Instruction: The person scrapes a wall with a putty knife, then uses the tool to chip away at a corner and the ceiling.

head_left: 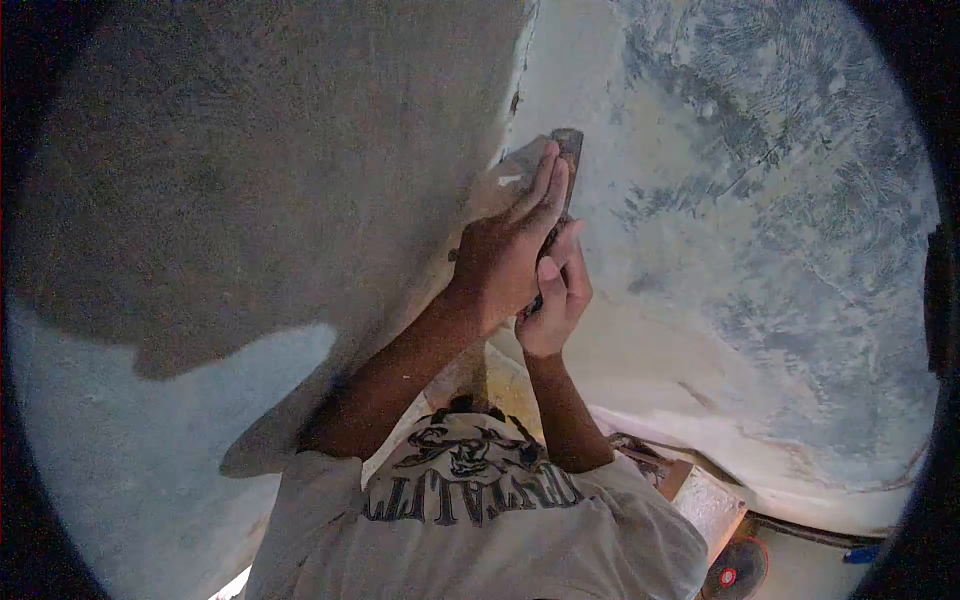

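A long, narrow, dark tool with a worn flat end [569, 142] stands nearly upright against the wall, close to the corner where two surfaces meet. Its exact kind cannot be made out. My left hand [508, 240] is closed against its left side, the fingers straight and together along it and the thumb hidden. Lower down, my right hand [560, 300] wraps round the tool's near end, thumb pointing up. Both hands touch each other around it, and they cover most of its length.
On the right is a patchy grey-and-white plastered wall [780, 200]; a shaded grey surface [270, 170] lies left. At lower right are a pale box-like block [708, 505], a dark disc with a red centre [735, 572] and a small blue object [861, 554].
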Demonstrator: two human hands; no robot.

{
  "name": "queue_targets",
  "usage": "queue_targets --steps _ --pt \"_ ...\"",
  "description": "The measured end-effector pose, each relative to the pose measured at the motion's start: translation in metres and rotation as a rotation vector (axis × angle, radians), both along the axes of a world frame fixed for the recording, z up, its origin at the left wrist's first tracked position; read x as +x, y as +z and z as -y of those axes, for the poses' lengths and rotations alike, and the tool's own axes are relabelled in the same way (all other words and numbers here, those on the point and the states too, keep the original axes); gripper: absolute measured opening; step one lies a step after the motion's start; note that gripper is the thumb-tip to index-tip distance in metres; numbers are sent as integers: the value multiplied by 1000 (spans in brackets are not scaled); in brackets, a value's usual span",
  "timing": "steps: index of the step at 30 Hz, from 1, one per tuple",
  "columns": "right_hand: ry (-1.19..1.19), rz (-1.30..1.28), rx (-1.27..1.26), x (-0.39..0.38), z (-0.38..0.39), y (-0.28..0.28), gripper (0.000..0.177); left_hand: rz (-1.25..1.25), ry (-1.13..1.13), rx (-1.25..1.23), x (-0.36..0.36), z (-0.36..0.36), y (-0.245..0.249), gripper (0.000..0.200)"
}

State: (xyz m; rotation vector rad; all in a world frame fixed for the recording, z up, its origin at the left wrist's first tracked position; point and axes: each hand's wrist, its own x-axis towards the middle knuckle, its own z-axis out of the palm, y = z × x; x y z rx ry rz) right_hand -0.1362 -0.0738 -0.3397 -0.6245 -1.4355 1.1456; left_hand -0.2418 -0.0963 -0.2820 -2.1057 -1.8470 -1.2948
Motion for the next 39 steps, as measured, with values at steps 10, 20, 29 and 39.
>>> queue_targets --steps 10,20,29,39 --pt "-52 -110 -81 -5 7 -13 54 -95 -4 -16 -9 -2 -5 84" --pt "-26 -309 -118 -13 16 -15 46 -37 -67 -204 -10 2 3 87" --pt "-83 -232 -202 -12 19 -17 38 -20 -65 -165 -9 -1 -6 84" --pt "-171 -115 -42 -11 9 -22 30 -70 -64 -98 -10 -4 -7 79"
